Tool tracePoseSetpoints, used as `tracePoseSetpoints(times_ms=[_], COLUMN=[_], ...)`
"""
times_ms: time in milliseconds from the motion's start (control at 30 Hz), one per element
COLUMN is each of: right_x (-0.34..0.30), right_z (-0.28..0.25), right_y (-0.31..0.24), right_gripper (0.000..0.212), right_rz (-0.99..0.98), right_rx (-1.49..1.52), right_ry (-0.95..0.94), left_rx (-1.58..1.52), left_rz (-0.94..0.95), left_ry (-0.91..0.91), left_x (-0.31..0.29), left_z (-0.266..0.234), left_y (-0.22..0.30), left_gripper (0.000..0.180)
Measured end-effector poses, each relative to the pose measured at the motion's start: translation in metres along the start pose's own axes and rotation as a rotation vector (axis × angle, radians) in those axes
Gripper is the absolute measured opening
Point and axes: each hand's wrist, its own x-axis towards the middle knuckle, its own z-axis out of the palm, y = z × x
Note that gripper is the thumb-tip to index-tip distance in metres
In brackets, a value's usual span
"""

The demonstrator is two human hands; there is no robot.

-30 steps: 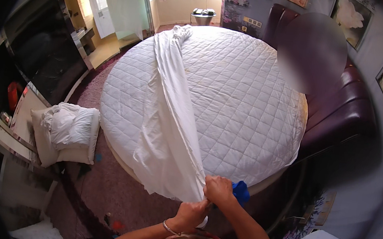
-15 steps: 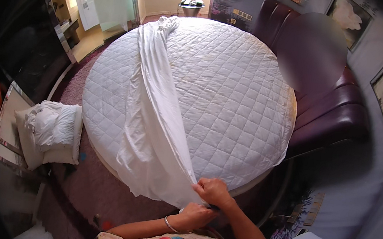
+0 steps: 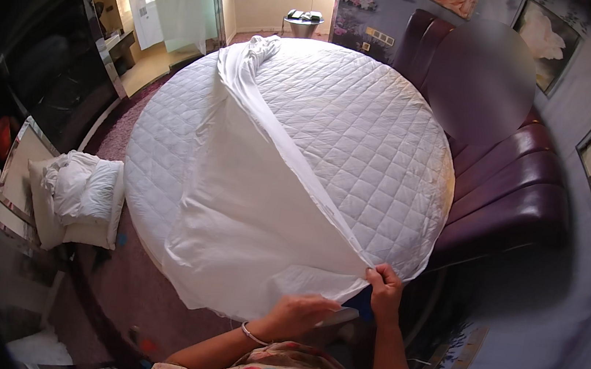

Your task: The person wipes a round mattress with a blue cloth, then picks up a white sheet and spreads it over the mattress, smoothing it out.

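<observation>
The white cloth lies across the left and near part of the round quilted bed, its far end bunched close to the bed's far rim and its near edge hanging over the near side. A moment ago it was drawn into a narrower strip, with both hands close together at its near end; now the right hand has gone out to the right and the cloth has opened into a broad triangle, which suggests that the work has turned from gathering it to spreading it, and more of the quilting near the person is covered. The right hand pinches the cloth's right corner between thumb and fingers. The left hand is at the near edge, its fingers straightened and side by side (their tips are blurred, so whether they press on the cloth cannot be told). Something blue shows just left of the right wrist. Farther out, a pile of white bedding stands left of the bed, a purple padded headboard curves along the right, and a small table with dark items on it stands beyond the far rim. No brand, label or writing can be read on any of these.
</observation>
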Motion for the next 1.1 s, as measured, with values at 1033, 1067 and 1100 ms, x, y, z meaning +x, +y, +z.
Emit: tracePoseSetpoints(times_ms=[1033,1067,1100], right_x=[0.051,0.065,0.076], right_z=[-0.192,-0.189,-0.187], right_y=[0.050,0.045,0.036], right_gripper=[0.015,0.012,0.010], right_rz=[-0.198,-0.248,-0.286], right_rx=[-0.184,-0.180,-0.239], right_ry=[-0.636,-0.520,-0.467], left_rx=[0.316,0.293,0.271], left_rz=[-0.233,-0.263,-0.293], left_ry=[0.170,0.152,0.134], left_x=[0.182,0.177,0.175], left_z=[0.212,0.216,0.217], left_y=[-0.031,-0.038,-0.043], left_gripper=[0.033,0.033,0.033])
